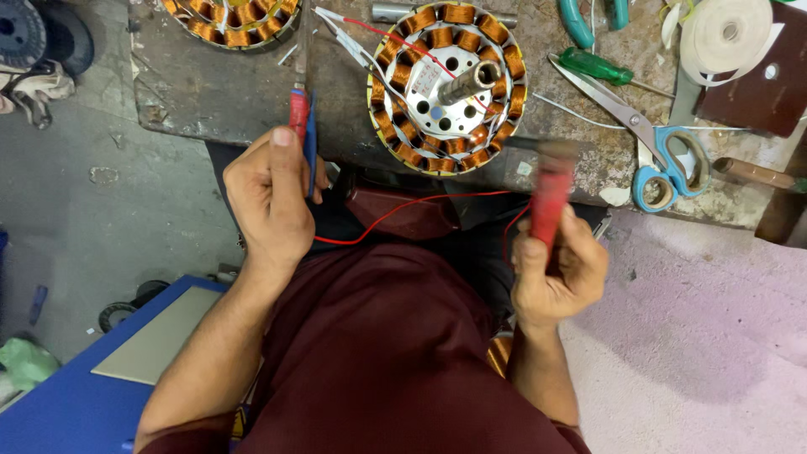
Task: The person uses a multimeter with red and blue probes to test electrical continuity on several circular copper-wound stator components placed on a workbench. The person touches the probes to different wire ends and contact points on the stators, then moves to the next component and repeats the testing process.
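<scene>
Left hand [271, 197] clamped on a red-and-blue probe [300, 118] at centre-left, right hand [559, 273] fisted round a blurred red probe [551, 202] at centre-right, both just below the stator [445, 84]: light, stiff sticks, best gripped mid-handle, trailing a floppy red wire [403, 210].

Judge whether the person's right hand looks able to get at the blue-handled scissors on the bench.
Probably not yet: the right hand is gripping a red probe, though the scissors lie uncovered nearby.
</scene>
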